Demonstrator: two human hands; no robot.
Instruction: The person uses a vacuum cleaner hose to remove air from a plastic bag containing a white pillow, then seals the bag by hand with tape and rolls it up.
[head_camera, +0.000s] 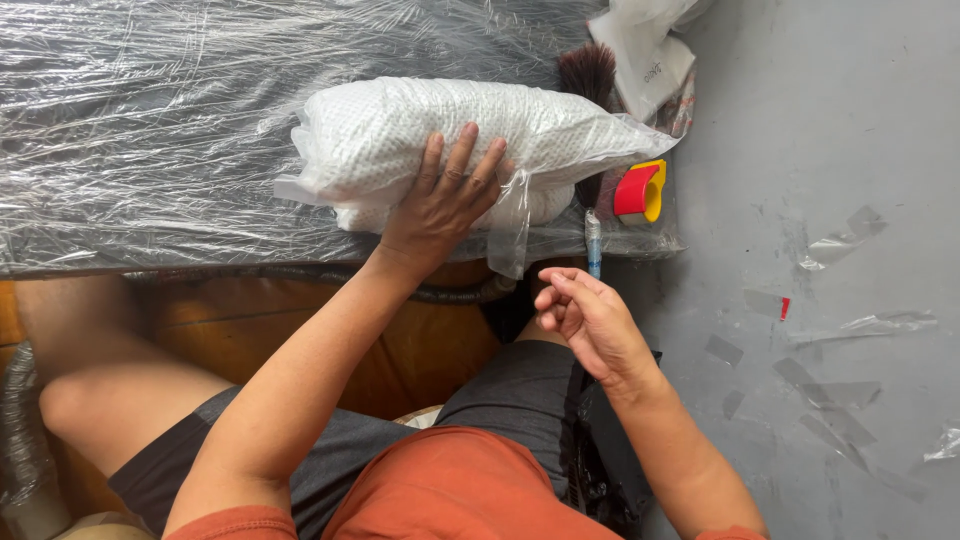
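Note:
A white, textured fabric bundle (470, 135) in a clear plastic bag lies on the table near its front edge. My left hand (443, 195) rests palm-down on the bundle's near side, fingers spread over it, holding it in place. My right hand (585, 318) hovers below the table edge, right of the bundle. Its fingers are curled and the thumb meets the fingertips; nothing is visible between them. A red and yellow tape dispenser (640, 190) stands just right of the bundle.
Crinkled clear film (150, 120) covers the table. A dark-bristled brush (588, 75) pokes out behind the bundle, and a thin blue-white tube (593, 240) lies at the table edge. Strips of clear tape (850, 325) litter the grey floor on the right.

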